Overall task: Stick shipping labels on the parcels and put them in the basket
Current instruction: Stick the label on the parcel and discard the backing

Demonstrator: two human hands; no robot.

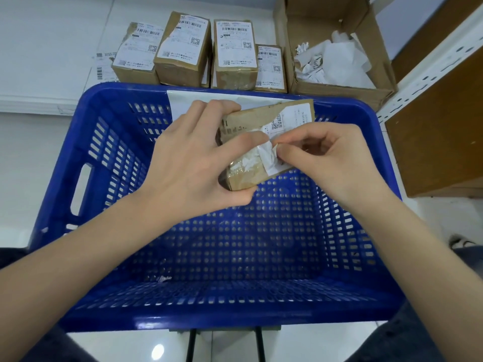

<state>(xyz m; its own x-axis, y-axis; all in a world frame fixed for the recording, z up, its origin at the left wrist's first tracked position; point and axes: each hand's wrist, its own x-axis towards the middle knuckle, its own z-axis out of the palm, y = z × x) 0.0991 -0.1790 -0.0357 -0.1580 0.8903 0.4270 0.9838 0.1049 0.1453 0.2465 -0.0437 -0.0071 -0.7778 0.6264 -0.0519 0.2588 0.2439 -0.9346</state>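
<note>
A blue plastic basket [86, 163] with perforated walls fills the near and middle ground; only a small white scrap [162, 278] can be seen on its floor, so no parcel has yet been placed in it.

Above the basket's far half a small cardboard parcel [241, 176] is held clear of the floor. It is gripped by the left hand [190, 163], whose thumb is curled under the near edge while the fingers wrap over the far left corner. A corner of the white shipping label [271, 156] is pinched between thumb and forefinger of the right hand [326, 155]; that near part of the label is lifted and creased, while its far part, with the printed code, lies flat on the box. Whether the label is being laid down or lifted for correction cannot be told.

The step would be best done if the parcel were kept steady by the left hand and the loose corner drawn taut, then smoothed from the stuck part outward so that no wrinkle is trapped. The shiny tape [243, 163] beneath may give poor adhesion, so firm pressure along the edge is advised.

Beyond the far rim a white sheet [209, 96] lies. Farther off, four labelled cardboard parcels [183, 48] stand in a row, with loose printed labels [103, 64] to their left. At far right, an open cardboard box [339, 90] holds crumpled backing paper [337, 58], beside a white metal shelf upright [428, 71].
</note>
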